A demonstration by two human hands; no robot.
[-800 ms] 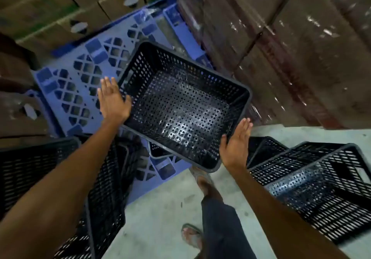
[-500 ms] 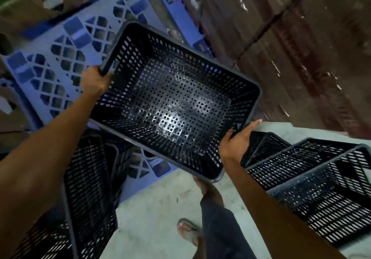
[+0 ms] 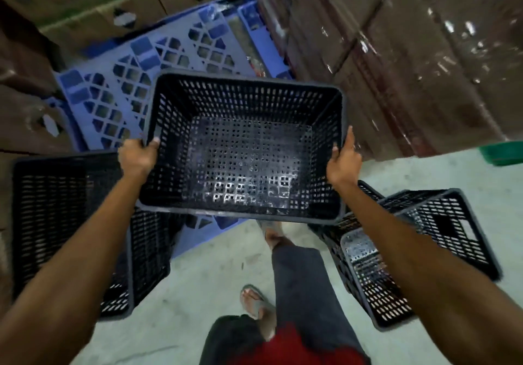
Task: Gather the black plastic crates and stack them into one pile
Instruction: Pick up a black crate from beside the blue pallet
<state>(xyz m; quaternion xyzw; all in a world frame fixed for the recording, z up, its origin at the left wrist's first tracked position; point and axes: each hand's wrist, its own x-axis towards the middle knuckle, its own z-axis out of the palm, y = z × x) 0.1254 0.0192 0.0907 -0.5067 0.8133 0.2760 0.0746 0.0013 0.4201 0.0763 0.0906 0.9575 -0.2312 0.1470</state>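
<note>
Carriage by both ends explained the hold in the head view. The held crate (image 3: 243, 152) hung between the two grips, mouth up and empty, probably so it could drop level into another. The left grip (image 3: 137, 158) was closed round the rim at its end, thumb over the edge and fingers wrapped outside. The right grip (image 3: 343, 164) pinched the opposite rim, thumb hooked inside and forefinger lying straight up along the corner. That was a lighter hold, likely only steadying.

Below and outside the left grip a standing crate (image 3: 56, 209) sat on the floor (image 3: 198, 294), its near corner under the left forearm. How many were nested in it could not be told, but it looked the likelier base for the pile. Below and outside the right grip lay tipped crates (image 3: 441, 223), leaning on one another, not yet gathered.

Beyond both grips a blue pallet (image 3: 135, 81) ran under the far edge of the held crate. Cardboard boxes (image 3: 85, 2) stood past it, and wrapped boxes (image 3: 410, 67) rose close beyond the right grip. That wall left little swing room on the right. Open floor lay beneath the grips, where the person's sandalled foot (image 3: 254, 299) stood. A turn leftward seemed the free path, minding the standing crate's rim.
</note>
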